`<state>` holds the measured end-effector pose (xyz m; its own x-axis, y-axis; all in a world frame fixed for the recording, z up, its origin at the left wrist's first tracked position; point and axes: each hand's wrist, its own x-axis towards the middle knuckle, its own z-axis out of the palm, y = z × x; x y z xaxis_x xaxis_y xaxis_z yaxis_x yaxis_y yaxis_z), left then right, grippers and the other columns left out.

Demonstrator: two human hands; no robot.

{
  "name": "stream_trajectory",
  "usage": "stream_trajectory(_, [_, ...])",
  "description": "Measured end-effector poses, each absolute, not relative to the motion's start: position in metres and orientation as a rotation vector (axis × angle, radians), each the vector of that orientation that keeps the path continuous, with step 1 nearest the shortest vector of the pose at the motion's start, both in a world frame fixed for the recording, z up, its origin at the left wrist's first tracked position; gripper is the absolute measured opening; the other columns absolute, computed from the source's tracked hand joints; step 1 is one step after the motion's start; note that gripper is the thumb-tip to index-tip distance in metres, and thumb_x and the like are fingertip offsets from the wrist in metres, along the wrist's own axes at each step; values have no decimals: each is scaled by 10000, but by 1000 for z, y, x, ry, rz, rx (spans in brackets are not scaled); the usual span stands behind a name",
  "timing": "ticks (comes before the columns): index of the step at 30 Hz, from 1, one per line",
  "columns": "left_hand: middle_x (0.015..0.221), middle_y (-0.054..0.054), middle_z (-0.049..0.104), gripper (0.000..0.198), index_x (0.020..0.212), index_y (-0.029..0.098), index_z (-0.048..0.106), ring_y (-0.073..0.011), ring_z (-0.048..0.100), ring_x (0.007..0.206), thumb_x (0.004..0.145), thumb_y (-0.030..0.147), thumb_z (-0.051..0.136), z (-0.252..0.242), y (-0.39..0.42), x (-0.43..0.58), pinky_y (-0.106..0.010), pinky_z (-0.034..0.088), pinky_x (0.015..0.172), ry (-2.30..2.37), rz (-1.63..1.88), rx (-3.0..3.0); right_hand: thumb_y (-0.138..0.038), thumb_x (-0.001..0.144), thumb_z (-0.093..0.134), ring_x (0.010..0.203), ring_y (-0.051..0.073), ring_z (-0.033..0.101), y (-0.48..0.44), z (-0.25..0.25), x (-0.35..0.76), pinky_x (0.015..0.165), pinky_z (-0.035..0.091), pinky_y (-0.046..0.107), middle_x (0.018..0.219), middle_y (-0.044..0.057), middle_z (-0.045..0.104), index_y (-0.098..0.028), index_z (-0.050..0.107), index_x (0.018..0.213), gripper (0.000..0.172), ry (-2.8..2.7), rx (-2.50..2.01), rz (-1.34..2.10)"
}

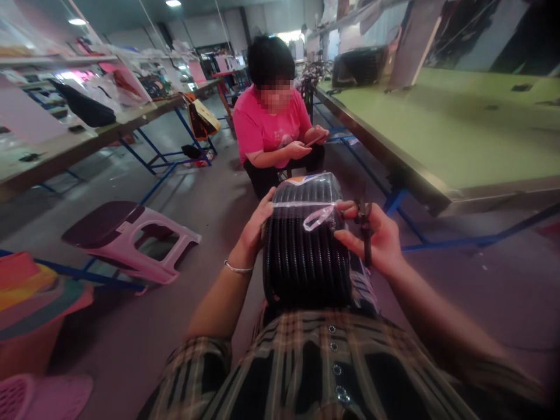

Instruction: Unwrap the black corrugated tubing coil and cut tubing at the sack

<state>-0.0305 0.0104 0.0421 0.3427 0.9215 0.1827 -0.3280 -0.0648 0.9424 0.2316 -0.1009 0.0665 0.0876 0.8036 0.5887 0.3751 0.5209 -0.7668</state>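
A thick coil of black ribbed tubing [306, 256] rests in my lap, partly wrapped in clear plastic film near its top. Across it runs a pale plastic tie [321, 216] with a loop standing out. My left hand [258, 224] grips the coil's left side, fingertips near the upper edge. At the right upper side, my right hand [378, 236] is closed around a small dark scissors-like tool [366, 233], which is blurred. Its thumb and fingers are close to the film and the tie. The coil's underside is hidden.
A person [271, 125] in a pink top sits ahead holding a phone-like object [315, 139]. A pink stool [144, 239] is at left, a pink basket [44, 396] at lower left. Worktables flank both sides; the right tabletop [437, 122] is yellow-green.
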Motion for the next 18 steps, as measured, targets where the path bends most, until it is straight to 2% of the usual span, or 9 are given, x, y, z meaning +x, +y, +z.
stream_trajectory(4, [1572,-76,561,763,1543,329,534,-333,485,1487,849,533,779,61,17,-41,-557,397,1247,729,1121,1737,-466,799,868,1149,320,714,-103,69,236,988,574,501,1200,100,750,-249,665,1010,365,-1447,-1059,466])
stream_trajectory(7, [1619,-100,500,780,1488,310,602,-362,423,1527,791,573,831,81,17,-47,-566,376,1256,782,1027,2156,-468,820,850,1109,313,730,-106,69,241,958,591,494,1193,101,761,-253,670,1003,335,-1408,-1089,544])
stream_trajectory(9, [1592,-110,526,710,1408,289,675,-357,471,1490,783,585,838,93,18,-47,-550,402,1238,803,987,2354,-483,832,837,1080,307,739,-108,70,246,929,602,478,1198,103,766,-251,681,1018,336,-1388,-1106,596])
stream_trajectory(12, [1431,-114,650,502,1269,255,759,-302,621,1324,865,553,776,106,23,-42,-491,496,1151,788,1000,2546,-507,841,823,1035,301,747,-110,72,250,890,610,451,1172,105,778,-237,714,1042,354,-1389,-1130,625])
stream_trajectory(15, [1202,-91,744,297,1104,228,799,-246,696,1133,963,461,680,115,28,-32,-436,557,1026,723,995,2742,-529,839,819,961,290,750,-113,75,253,830,611,419,1108,102,785,-220,754,1053,382,-1417,-1178,624])
stream_trajectory(18, [998,-75,755,272,950,196,773,-215,692,988,1037,332,554,122,28,-22,-404,560,937,657,952,2974,-564,853,796,885,272,740,-117,78,256,777,603,397,1027,89,779,-219,774,1072,409,-1441,-1191,656])
